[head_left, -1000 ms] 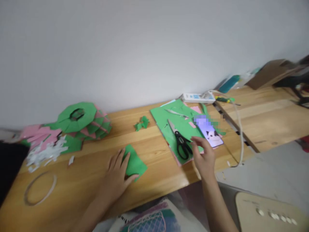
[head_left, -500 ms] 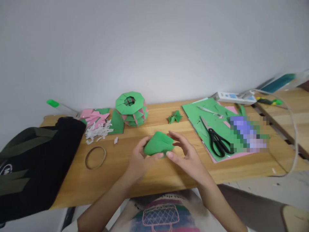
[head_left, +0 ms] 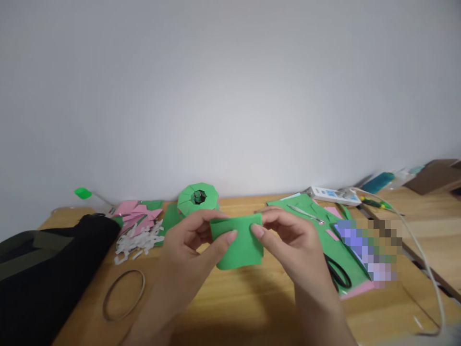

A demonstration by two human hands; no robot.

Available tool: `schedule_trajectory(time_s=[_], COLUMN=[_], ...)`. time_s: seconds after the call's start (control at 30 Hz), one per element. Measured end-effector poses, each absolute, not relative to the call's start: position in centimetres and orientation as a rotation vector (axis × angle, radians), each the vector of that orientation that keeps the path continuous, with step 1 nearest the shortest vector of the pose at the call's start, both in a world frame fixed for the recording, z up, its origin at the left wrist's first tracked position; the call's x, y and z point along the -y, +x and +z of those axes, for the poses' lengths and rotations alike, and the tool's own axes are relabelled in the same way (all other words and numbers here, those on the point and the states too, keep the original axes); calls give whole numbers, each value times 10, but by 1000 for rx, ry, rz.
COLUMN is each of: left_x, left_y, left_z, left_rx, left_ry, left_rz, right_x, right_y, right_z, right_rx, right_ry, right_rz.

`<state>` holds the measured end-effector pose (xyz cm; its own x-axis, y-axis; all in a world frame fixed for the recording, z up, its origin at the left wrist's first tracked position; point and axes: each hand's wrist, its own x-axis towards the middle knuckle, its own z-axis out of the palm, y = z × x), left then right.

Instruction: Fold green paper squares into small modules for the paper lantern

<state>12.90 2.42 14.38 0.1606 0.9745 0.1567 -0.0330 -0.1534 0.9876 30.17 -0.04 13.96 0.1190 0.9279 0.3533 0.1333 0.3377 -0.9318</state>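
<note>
Both my hands hold one folded piece of green paper point(head_left: 239, 247) up above the wooden table point(head_left: 252, 307). My left hand point(head_left: 187, 254) pinches its left side, thumb in front. My right hand point(head_left: 291, 245) pinches its right side the same way. Behind the paper stands a round green and pink folded paper ring point(head_left: 198, 198). Black scissors point(head_left: 338, 274) lie on green and pink sheets point(head_left: 317, 230) just right of my right hand.
Pink paper pieces point(head_left: 139, 214) and white paper scraps point(head_left: 139, 240) lie at the left, with a tape ring point(head_left: 124, 294) nearer me. A black bag point(head_left: 43, 278) covers the table's left end. A white power strip point(head_left: 333, 194) and cable point(head_left: 425, 264) are at the right, and a blurred phone point(head_left: 370, 250).
The green paper was lifted from the table by both hands and is now held higher and flatter. My right hand came over from the phone. The view swung left and then up.
</note>
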Motion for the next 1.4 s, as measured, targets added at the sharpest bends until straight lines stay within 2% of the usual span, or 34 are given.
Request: schedule_trajectory(time_s=[0.13, 0.83, 1.4], left_x=[-24, -20, -25], left_y=[135, 138, 133], left_z=[147, 149, 144], left_rx=[-1059, -1189, -1088], left_ry=[1358, 1338, 1437], left_rz=[1338, 1340, 1307], right_x=[1, 2, 3], right_y=[293, 295, 294], right_z=[139, 140, 138], right_rx=[1231, 1243, 1244], right_ry=[-1034, -1055, -1048], right_rz=[721, 746, 743])
